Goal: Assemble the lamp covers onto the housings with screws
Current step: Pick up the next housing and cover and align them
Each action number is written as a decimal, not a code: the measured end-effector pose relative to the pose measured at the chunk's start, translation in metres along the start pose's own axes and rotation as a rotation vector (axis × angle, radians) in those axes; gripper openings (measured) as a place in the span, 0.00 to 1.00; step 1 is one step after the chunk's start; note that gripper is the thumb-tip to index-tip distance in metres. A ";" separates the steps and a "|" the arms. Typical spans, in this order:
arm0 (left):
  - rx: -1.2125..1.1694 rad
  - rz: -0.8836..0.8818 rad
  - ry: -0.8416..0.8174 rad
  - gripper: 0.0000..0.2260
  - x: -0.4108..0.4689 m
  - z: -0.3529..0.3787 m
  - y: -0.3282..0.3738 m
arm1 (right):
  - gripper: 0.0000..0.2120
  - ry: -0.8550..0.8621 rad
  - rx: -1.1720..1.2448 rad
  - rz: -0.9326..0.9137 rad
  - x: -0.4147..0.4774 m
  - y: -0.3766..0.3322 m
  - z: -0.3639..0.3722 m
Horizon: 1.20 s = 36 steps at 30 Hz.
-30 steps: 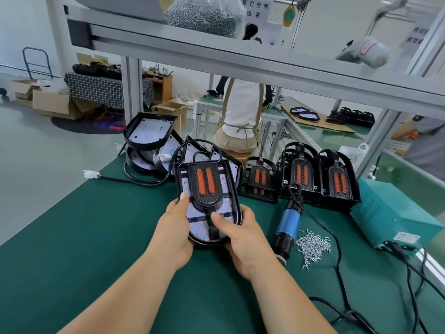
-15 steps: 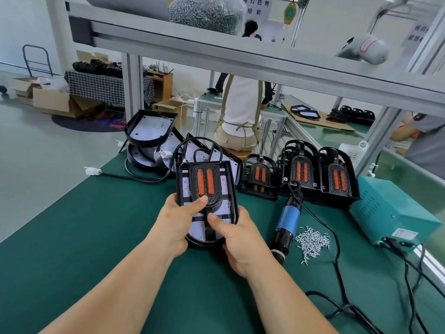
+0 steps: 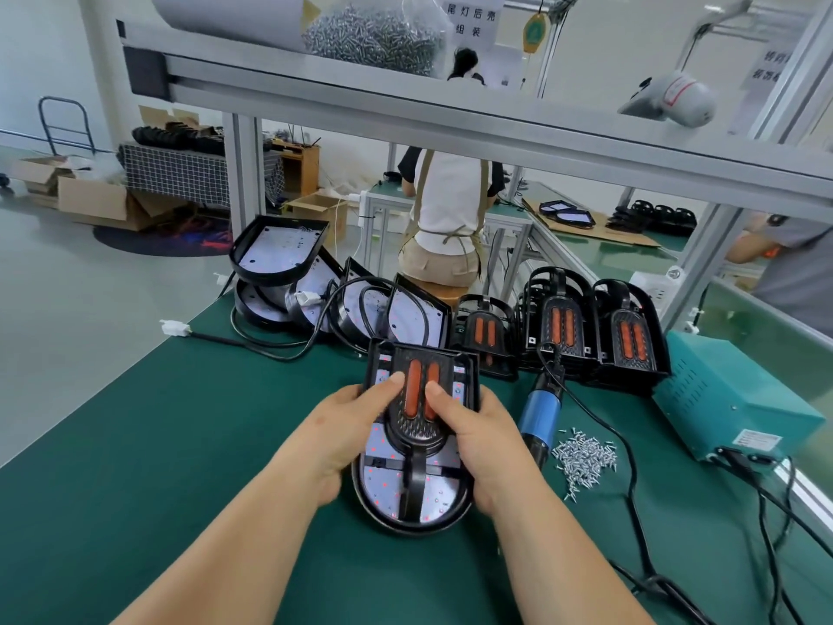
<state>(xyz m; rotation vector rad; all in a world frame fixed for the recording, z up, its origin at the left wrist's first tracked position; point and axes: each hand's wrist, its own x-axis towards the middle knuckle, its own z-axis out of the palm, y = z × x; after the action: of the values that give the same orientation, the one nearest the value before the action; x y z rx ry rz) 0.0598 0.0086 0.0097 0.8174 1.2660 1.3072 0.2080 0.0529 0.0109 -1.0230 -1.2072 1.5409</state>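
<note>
lamp cover [image 3: 415, 431] — black, orange strips, on housing [image 3: 387, 491], gripped by left hand [image 3: 342, 428], right hand [image 3: 489, 442]

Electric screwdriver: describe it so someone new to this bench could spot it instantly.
Start at the green bench mat and find the teal box at its right edge. Left of the box is a pile of loose screws, and the electric screwdriver lies between that pile and the right hand. It is the only blue-barrelled tool, with a black cord at its far end.
</note>
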 end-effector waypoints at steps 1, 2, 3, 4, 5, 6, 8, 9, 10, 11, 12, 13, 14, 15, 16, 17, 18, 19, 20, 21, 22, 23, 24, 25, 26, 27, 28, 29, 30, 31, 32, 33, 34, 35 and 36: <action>-0.030 -0.013 0.013 0.19 0.001 0.000 0.000 | 0.14 -0.004 -0.009 0.006 0.001 0.001 0.001; -0.054 -0.018 0.024 0.16 0.002 0.002 -0.001 | 0.16 -0.002 -0.016 0.016 0.001 0.002 0.001; -0.066 -0.019 0.030 0.14 0.003 0.003 -0.002 | 0.17 0.003 -0.022 0.026 0.001 0.002 0.002; -0.066 -0.019 0.034 0.12 0.004 0.004 -0.004 | 0.17 0.010 -0.025 0.035 0.001 0.003 0.002; -0.064 -0.021 0.037 0.12 0.005 0.004 -0.004 | 0.16 0.016 -0.029 0.039 0.001 0.003 0.002; -0.065 -0.024 0.039 0.12 0.005 0.003 -0.005 | 0.14 0.021 -0.032 0.037 0.001 0.002 0.001; -0.071 -0.030 0.047 0.12 0.008 0.003 -0.005 | 0.14 0.039 -0.029 0.046 0.001 0.001 0.002; -0.071 -0.030 0.051 0.12 0.008 0.003 -0.005 | 0.14 0.048 -0.024 0.055 0.002 0.001 0.002; -0.068 -0.029 0.058 0.12 0.009 0.004 -0.005 | 0.15 0.056 -0.020 0.067 0.002 0.001 0.002; -0.065 -0.030 0.064 0.12 0.009 0.004 -0.005 | 0.16 0.060 -0.019 0.077 0.002 0.001 0.003; -0.065 -0.031 0.068 0.12 0.009 0.004 -0.005 | 0.17 0.063 -0.025 0.085 0.003 0.001 0.003; -0.068 -0.033 0.070 0.12 0.010 0.005 -0.005 | 0.17 0.061 -0.034 0.090 0.003 0.001 0.003; -0.072 -0.034 0.071 0.12 0.010 0.004 -0.006 | 0.17 0.057 -0.045 0.094 0.003 0.002 0.003; -0.075 -0.035 0.071 0.12 0.010 0.004 -0.006 | 0.18 0.051 -0.056 0.099 0.003 0.002 0.002; -0.077 -0.033 0.071 0.12 0.010 0.004 -0.007 | 0.19 0.038 -0.068 0.107 0.003 0.001 0.001; -0.084 -0.030 0.072 0.12 0.009 0.004 -0.007 | 0.19 0.012 -0.073 0.119 0.002 0.001 -0.001; -0.095 -0.026 0.077 0.12 0.009 0.004 -0.007 | 0.19 -0.030 -0.072 0.128 0.001 0.000 -0.003; -0.106 -0.018 0.091 0.12 0.009 0.003 -0.006 | 0.19 -0.086 -0.072 0.134 0.000 0.000 -0.004; -0.114 -0.010 0.110 0.11 0.010 0.002 -0.006 | 0.20 -0.144 -0.076 0.144 -0.002 0.000 -0.005; -0.126 -0.004 0.131 0.10 0.010 0.000 -0.005 | 0.24 -0.185 -0.081 0.160 -0.005 0.000 -0.005; -0.144 -0.004 0.146 0.10 0.011 -0.002 -0.004 | 0.31 -0.211 -0.093 0.179 -0.006 0.001 -0.005; -0.166 -0.007 0.154 0.10 0.011 -0.005 -0.003 | 0.36 -0.233 -0.104 0.191 -0.008 0.001 -0.003; -0.183 -0.015 0.147 0.09 0.012 -0.007 -0.002 | 0.39 -0.250 -0.112 0.191 -0.009 0.003 -0.002; -0.194 -0.026 0.126 0.09 0.012 -0.008 -0.002 | 0.39 -0.253 -0.111 0.188 -0.010 0.003 -0.001; -0.199 -0.037 0.096 0.08 0.012 -0.009 -0.002 | 0.39 -0.249 -0.108 0.181 -0.009 0.004 0.000; -0.199 -0.047 0.066 0.06 0.012 -0.010 -0.003 | 0.38 -0.245 -0.103 0.174 -0.009 0.004 0.000; -0.197 -0.054 0.047 0.04 0.011 -0.010 -0.003 | 0.38 -0.247 -0.104 0.168 -0.009 0.004 0.000; -0.193 -0.058 0.036 0.05 0.012 -0.010 -0.004 | 0.37 -0.249 -0.108 0.163 -0.009 0.004 -0.001; -0.187 -0.060 0.029 0.06 0.012 -0.010 -0.004 | 0.36 -0.247 -0.121 0.158 -0.009 0.005 -0.001; -0.177 -0.062 0.026 0.07 0.012 -0.010 -0.004 | 0.36 -0.242 -0.135 0.160 -0.009 0.005 -0.001; -0.166 -0.068 0.028 0.08 0.012 -0.010 -0.004 | 0.35 -0.239 -0.141 0.171 -0.010 0.004 -0.001; -0.158 -0.075 0.029 0.09 0.012 -0.010 -0.003 | 0.34 -0.235 -0.153 0.178 -0.012 0.001 0.000; -0.155 -0.081 0.025 0.10 0.012 -0.009 -0.003 | 0.31 -0.253 -0.192 0.172 -0.014 -0.002 0.000; -0.148 -0.085 0.024 0.11 0.011 -0.009 -0.002 | 0.26 -0.282 -0.278 0.129 -0.015 -0.007 0.000; -0.135 -0.088 0.024 0.12 0.011 -0.009 -0.002 | 0.18 -0.285 -0.425 0.065 -0.015 -0.014 -0.002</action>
<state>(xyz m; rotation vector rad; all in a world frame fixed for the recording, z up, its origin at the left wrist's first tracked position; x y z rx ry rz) 0.0496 0.0170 0.0043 0.6454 1.2052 1.3199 0.2162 0.0404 0.0252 -1.1448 -1.7701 1.5522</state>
